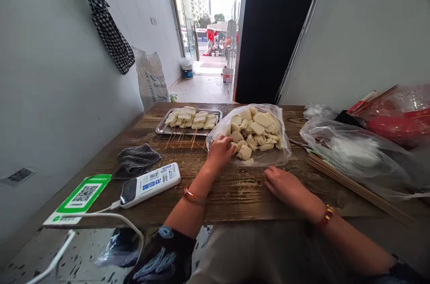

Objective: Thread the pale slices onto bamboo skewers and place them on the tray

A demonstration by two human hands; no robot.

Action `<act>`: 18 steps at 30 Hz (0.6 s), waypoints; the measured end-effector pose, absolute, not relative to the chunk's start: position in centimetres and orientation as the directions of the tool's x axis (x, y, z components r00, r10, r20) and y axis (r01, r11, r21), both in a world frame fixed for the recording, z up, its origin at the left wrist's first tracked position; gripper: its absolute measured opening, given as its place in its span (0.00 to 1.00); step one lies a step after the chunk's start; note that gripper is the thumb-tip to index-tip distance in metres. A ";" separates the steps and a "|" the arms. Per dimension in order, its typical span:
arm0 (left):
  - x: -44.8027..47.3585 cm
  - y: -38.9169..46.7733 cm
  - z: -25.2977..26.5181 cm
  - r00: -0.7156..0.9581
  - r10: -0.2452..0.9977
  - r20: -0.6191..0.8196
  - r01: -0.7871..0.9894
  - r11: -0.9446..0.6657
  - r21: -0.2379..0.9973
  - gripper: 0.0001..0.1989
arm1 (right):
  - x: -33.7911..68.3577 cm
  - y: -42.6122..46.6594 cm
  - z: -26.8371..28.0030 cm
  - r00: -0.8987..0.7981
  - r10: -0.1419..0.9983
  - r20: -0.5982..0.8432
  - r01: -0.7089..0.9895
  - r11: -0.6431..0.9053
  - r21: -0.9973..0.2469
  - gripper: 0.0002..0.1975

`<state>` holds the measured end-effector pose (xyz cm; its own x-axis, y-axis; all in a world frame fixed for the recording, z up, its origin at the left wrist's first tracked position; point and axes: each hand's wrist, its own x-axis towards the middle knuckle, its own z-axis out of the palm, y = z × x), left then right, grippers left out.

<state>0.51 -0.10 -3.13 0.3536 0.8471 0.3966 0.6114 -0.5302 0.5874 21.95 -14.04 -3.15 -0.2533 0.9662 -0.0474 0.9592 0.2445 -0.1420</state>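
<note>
My left hand (pixel 221 153) is at the left edge of a clear plastic bag (pixel 284 149), its fingers curled beside the pale, thick food slices (pixel 257 128) heaped in the bag's mouth. Whatever those fingers hold is hidden. On the table near the bag's front right corner rests my right hand (pixel 278 182), its fingers folded under; I see nothing protruding from it. Behind and left of my left hand, a metal tray (pixel 160 129) bears several skewered pale slices (pixel 185 116), their sticks pointing toward me over its front rim.
On the wooden table (pixel 231 199) at left are a grey cloth (pixel 137 160), a white power bank (pixel 152 184) with a cable, and a green QR card (pixel 80 196). At right lie bamboo skewers (pixel 349 181) and clear plastic bags (pixel 356 149). A doorway opens beyond.
</note>
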 end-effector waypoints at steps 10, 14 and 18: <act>0.6 -0.3 -2.9 0.365 0.855 0.367 0.649 -0.517 0.558 0.10 | 21.3 -10.6 -1.8 -0.056 0.972 0.230 0.388 0.233 -0.891 0.17; -0.1 0.1 -2.3 0.156 0.938 0.310 0.230 -0.339 0.912 0.22 | 19.0 -7.8 -2.0 0.083 0.978 0.190 0.070 0.185 -0.980 0.20; -0.4 -0.1 -2.1 0.166 0.980 0.107 -0.195 -0.074 0.978 0.27 | 17.4 -6.0 -2.3 0.117 0.973 0.201 -0.046 0.207 -0.977 0.18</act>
